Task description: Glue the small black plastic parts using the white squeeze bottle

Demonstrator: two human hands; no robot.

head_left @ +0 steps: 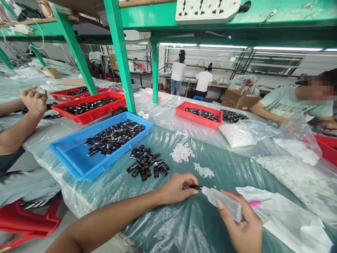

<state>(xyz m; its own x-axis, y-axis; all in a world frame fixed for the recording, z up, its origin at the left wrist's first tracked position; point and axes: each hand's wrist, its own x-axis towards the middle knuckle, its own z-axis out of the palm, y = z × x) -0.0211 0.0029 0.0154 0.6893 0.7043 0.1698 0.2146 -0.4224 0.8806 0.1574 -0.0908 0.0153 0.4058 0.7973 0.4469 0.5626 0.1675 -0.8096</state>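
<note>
Between its thumb and fingers, my left hand [177, 189] pinches a small black plastic part [195, 187], mostly covered by the fingers. My right hand [243, 221] is wrapped round a translucent white squeeze bottle [223, 203], tilted so its nozzle end meets or nearly meets the black part. Whether anything comes out of the nozzle cannot be made out. A loose heap of black parts [147, 163] lies on the table beyond my left forearm. Past my hands are two piles of small white pieces, a larger pile [182, 153] and a smaller pile [204, 171].
A blue tray [71, 160] of black parts stands at left, with red trays [86, 117] behind. Another red tray [198, 122] lies ahead. White sheeting [289, 221] and a pink-handled tool [255, 203] lie right. Co-workers sit at both sides. Green posts [119, 56] rise from the table.
</note>
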